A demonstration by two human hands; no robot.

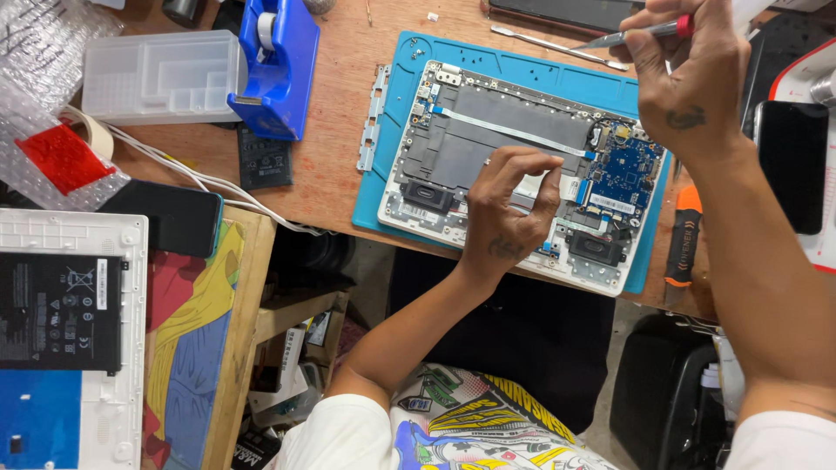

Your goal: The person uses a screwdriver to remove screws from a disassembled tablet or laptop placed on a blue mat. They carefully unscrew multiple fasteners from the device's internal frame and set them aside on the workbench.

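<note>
On the opened laptop (522,165), left hand (509,204) pinches ribbon cable (557,184)

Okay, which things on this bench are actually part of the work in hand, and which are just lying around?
In use:
opened white laptop base
blue silicone work mat
red-handled screwdriver, in right hand
left hand, on the laptop

Lying about:
blue tape dispenser
clear plastic compartment box
black phone
orange-handled tool

counter (335,165): bare brown wood, matt
work mat (522,65): blue, soft-looking, matt
laptop battery (488,139): grey, smooth, matt
tape dispenser (283,70): shiny blue plastic
parts box (161,78): cloudy clear plastic
spudger (557,46): shiny metal
</note>
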